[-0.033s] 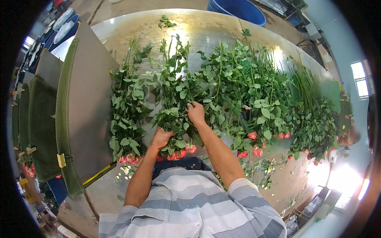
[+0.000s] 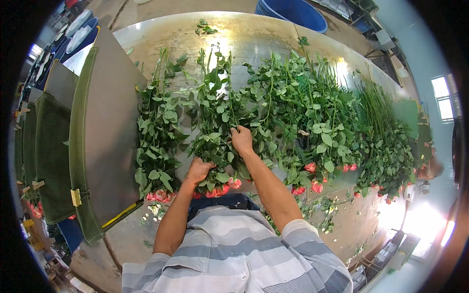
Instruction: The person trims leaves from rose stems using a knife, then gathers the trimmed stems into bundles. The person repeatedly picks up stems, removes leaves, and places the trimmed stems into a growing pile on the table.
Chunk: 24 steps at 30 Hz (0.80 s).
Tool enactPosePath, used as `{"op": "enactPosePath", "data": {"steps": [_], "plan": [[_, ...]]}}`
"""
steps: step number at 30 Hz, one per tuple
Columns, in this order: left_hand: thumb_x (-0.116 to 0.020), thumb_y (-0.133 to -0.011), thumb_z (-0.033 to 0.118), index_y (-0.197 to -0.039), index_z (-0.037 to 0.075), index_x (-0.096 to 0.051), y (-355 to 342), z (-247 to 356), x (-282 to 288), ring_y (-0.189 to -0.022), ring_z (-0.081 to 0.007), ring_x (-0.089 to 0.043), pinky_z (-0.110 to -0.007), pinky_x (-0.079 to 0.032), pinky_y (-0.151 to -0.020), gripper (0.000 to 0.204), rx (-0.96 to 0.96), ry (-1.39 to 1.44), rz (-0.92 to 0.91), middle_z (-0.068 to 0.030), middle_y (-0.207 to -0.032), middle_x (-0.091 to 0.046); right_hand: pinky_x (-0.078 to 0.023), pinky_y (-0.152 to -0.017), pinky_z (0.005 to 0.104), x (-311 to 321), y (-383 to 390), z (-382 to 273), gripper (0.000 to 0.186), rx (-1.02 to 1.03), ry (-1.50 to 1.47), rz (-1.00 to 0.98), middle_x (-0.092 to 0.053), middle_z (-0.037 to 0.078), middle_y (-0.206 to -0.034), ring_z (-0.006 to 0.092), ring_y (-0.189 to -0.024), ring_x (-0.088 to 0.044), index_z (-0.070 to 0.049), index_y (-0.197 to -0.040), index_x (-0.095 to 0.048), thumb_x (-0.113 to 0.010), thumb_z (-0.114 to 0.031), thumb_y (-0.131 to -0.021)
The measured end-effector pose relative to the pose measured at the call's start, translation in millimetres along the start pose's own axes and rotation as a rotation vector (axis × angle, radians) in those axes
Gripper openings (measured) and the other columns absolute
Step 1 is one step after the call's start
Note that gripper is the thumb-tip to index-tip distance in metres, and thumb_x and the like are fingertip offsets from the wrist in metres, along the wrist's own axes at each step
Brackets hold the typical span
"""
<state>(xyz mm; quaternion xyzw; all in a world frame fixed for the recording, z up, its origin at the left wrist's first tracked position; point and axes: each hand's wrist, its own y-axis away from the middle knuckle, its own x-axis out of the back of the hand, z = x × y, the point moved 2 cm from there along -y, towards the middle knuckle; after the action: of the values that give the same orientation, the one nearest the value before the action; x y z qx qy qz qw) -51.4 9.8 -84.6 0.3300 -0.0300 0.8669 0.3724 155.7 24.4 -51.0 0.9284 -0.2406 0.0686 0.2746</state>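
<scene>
A bunch of leafy roses lies in front of me on the metal table, with stem ends pointing away and pink-red blooms at the near edge. My left hand is closed round its stems just above the blooms, the thumb lying across the leaves. Farther up and to the right, my right hand is closed in a pinch on a rose stem at the bunch's right side. Leaves hide the fingertips of both hands. Another bunch of roses lies to the left, apart from my hands.
More rose heaps cover the table to the right, and another pile of roses lies farther right. A grey panel edged in green cloth stands at left. Beyond the far edge is a blue tub. Petals and leaves litter the floor.
</scene>
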Motion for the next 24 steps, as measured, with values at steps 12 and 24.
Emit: {"op": "enactPosePath", "data": {"steps": [12,24], "plan": [[-0.058,-0.077,0.02,-0.093,0.009,-0.068,-8.8,23.2,10.4,-0.076,-0.0343,-0.062,-0.04,-0.047,-0.072,0.022,0.302,0.293,-0.085,-0.0155,-0.089,-0.065,-0.046,-0.08,0.0457,27.7,72.7,-28.3,0.055,0.256,0.715,0.129,-0.058,0.022,-0.103,0.0395,-0.096,-0.056,-0.008,-0.13,-0.036,-0.057,-0.021,-0.081],[-0.05,-0.082,0.045,-0.095,0.006,-0.067,-1.3,-29.7,11.0,-0.078,-0.0337,-0.061,-0.038,-0.046,-0.068,0.045,-0.416,0.222,0.001,-0.0167,-0.088,-0.065,-0.051,-0.063,0.0312,211.2,135.5,-102.4,0.034,0.155,0.336,0.353,-0.065,0.015,-0.087,0.0156,-0.074,-0.064,-0.01,-0.12,-0.052,-0.051,-0.015,-0.086]]}}
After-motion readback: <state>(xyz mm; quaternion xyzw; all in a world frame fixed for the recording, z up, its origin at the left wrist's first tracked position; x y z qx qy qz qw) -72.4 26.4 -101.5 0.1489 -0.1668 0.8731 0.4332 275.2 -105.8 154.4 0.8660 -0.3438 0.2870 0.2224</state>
